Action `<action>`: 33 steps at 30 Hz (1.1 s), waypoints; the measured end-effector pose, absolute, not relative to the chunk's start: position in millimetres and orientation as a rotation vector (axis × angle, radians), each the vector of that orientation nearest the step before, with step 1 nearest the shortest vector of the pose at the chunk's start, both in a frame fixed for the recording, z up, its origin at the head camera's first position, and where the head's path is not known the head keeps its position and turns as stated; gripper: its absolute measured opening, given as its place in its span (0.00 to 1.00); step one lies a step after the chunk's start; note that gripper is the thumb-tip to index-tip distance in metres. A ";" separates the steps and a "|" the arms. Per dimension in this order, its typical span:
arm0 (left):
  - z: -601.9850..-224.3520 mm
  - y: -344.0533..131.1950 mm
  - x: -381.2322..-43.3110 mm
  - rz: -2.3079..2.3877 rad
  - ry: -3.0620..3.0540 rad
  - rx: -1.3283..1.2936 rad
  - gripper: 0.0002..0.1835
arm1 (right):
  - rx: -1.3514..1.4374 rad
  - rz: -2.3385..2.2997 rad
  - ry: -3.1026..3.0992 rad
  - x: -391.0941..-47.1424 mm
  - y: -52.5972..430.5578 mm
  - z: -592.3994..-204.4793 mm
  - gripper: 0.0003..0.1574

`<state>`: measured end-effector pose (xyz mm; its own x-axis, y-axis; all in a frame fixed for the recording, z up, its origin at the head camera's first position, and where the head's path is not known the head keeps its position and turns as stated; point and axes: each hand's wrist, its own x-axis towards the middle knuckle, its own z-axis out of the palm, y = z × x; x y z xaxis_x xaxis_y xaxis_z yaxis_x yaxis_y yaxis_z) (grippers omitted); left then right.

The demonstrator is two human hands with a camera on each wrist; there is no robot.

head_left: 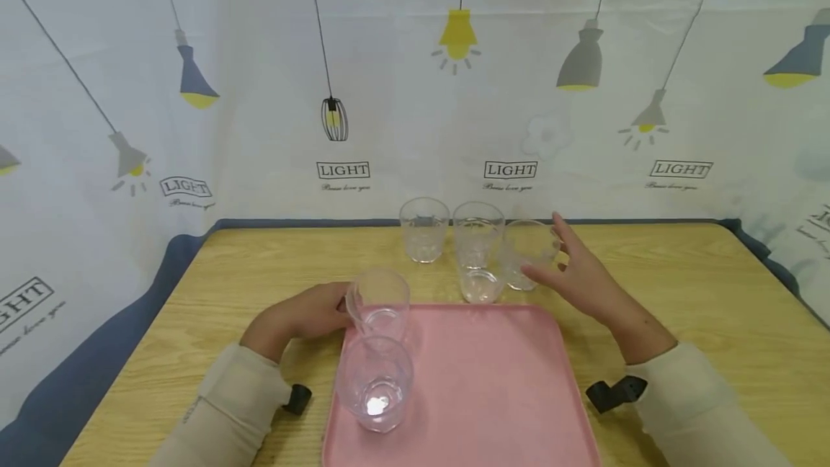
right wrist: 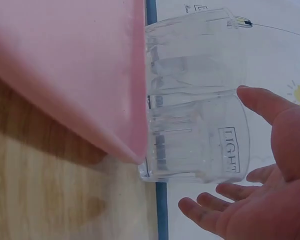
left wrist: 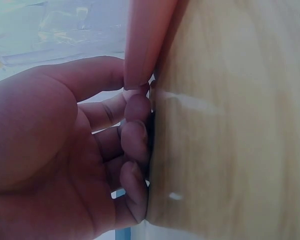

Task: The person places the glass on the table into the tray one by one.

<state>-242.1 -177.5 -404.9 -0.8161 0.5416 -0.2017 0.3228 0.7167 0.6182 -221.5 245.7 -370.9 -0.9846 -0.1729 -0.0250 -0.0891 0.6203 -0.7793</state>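
Note:
My left hand is at the far left corner of the pink tray. In the left wrist view, its thumb and curled fingers pinch the tray's edge, fingertips close to the wood. On the tray's left side stand two clear cups, a far one beside this hand and a nearer one. My right hand is spread around the rightmost clear cup behind the tray, the thumb in front of it and the fingers at its right. In the right wrist view the thumb tip overlaps a cup rim.
Behind the tray, more clear cups stand upright: one at the left and others overlapping in the middle. The wooden table ends at a printed cloth backdrop with lamp drawings.

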 end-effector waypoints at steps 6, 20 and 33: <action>-402.8 -175.8 -242.2 0.821 2.555 0.682 0.26 | -0.196 -1.293 2.763 -226.1 246.4 -375.8 0.70; -406.0 -176.7 -240.2 0.817 2.561 0.682 0.27 | -0.223 -1.218 2.785 -229.6 241.2 -378.2 0.70; -403.5 -176.0 -239.9 0.815 2.561 0.653 0.26 | -0.182 -1.159 2.787 -232.2 241.2 -379.0 0.67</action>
